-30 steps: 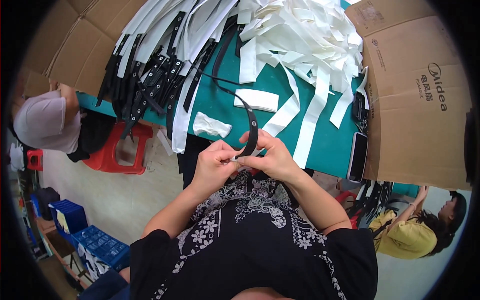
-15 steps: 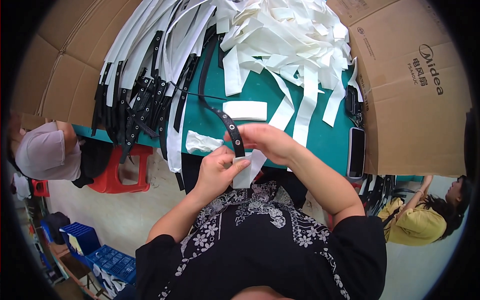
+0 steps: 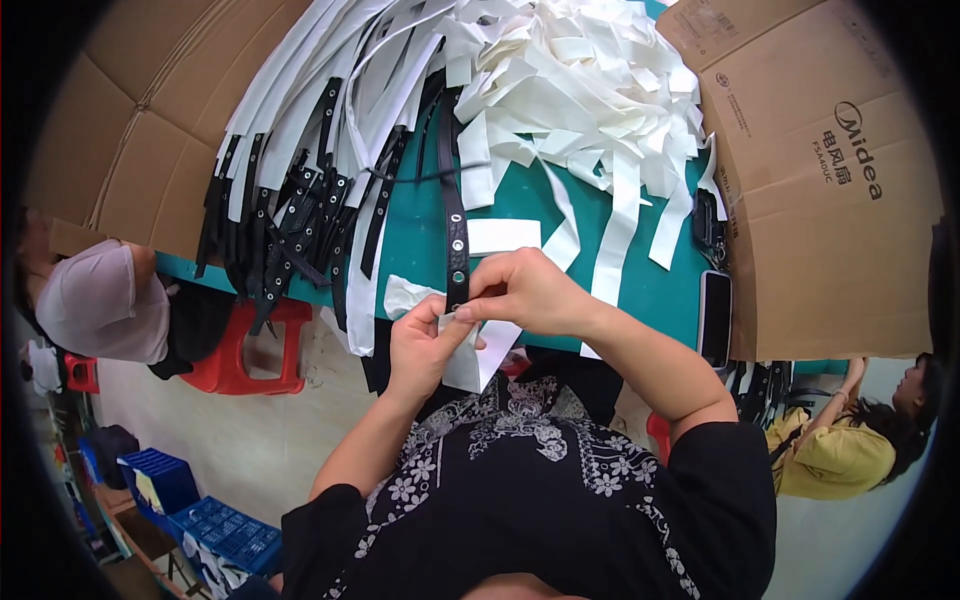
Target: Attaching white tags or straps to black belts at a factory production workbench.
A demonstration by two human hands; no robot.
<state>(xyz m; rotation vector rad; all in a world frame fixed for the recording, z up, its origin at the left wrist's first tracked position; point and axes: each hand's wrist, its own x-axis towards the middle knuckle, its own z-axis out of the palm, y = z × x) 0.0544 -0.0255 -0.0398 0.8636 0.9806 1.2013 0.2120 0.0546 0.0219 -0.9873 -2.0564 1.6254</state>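
Observation:
A black belt (image 3: 457, 222) with metal eyelets runs down the green table toward me, its near end between my hands. My left hand (image 3: 420, 350) is closed, thumb on top, pinching a white strip (image 3: 463, 368) at the belt's end. From the right, my right hand (image 3: 528, 292) pinches with thumb and fingers at that same end, where the strip meets the belt. The fingers hide the exact join. Just beyond my hands lie a crumpled white piece (image 3: 408, 296) and a folded white strip (image 3: 505, 236).
Black eyelet belts wrapped in white (image 3: 300, 190) are heaped at left, loose white strips (image 3: 580, 90) at the back. A phone (image 3: 715, 315) lies at the table's right edge. Cardboard boxes (image 3: 820, 200) flank both sides. Two people sit nearby; a red stool (image 3: 250, 350) stands left.
My right hand has come down from beside the belt, its fingers closing at the end by my left thumb. The curved belt now hangs straighter, and the white strip has tilted.

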